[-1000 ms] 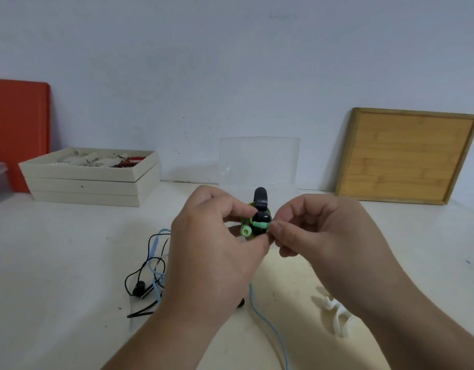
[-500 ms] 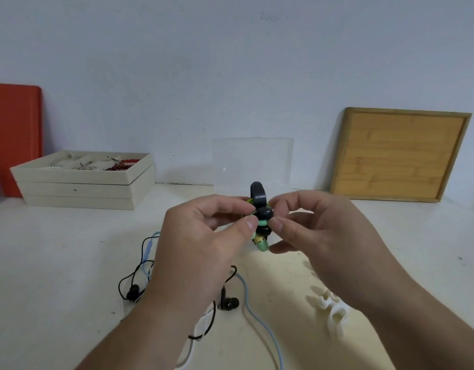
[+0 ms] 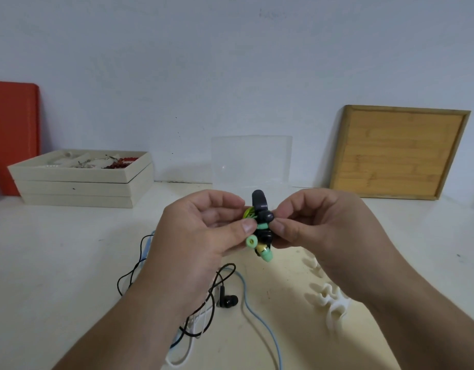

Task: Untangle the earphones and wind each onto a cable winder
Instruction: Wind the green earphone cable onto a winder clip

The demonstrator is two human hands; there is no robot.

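The white surface [image 3: 56, 263] is seen widely bare at 9 o'clock and at 3 o'clock. The left hand [image 3: 201, 241] and the right hand [image 3: 318, 231] are held above its middle, both pinching a black cable winder [image 3: 261, 209] wound with green earphones [image 3: 257, 240]; the winding is mostly hidden by the fingers. At 6 o'clock the tangled black, blue and white earphones [image 3: 225, 300] are partly covered by the left forearm. A white winder [image 3: 332, 303] is lying at 4 o'clock, hard to make out.
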